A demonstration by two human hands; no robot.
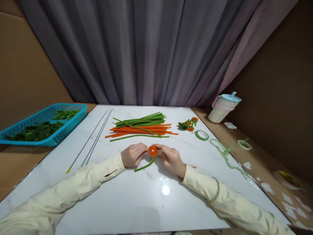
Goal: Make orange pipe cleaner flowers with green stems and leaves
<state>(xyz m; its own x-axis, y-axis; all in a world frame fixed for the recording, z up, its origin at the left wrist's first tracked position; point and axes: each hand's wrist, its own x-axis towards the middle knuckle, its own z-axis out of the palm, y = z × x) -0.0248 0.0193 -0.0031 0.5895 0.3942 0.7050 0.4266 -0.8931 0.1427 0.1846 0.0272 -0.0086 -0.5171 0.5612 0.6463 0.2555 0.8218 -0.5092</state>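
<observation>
Between my two hands is a small round flower point(153, 151) of orange pipe cleaner with a pale hole in its middle. My left hand point(134, 154) pinches its left edge, and my right hand point(171, 158) grips it from the right with fingers closed. A green pipe cleaner point(146, 165) hangs below the flower, curving down to the left; where its upper end joins is hard to make out. Just beyond my hands lie a bundle of orange pipe cleaners point(137, 130) and a bundle of green ones point(144, 120), with a few loose green stems across and in front.
At left stands a blue basket point(84, 112) holding green leaf shapes point(36, 131). Thin dark wires point(97, 140) lie near it. Finished orange-and-green pieces point(188, 124), a green tape roll point(201, 135) and loose green tape point(227, 158) are at right, by a lidded cup point(222, 111).
</observation>
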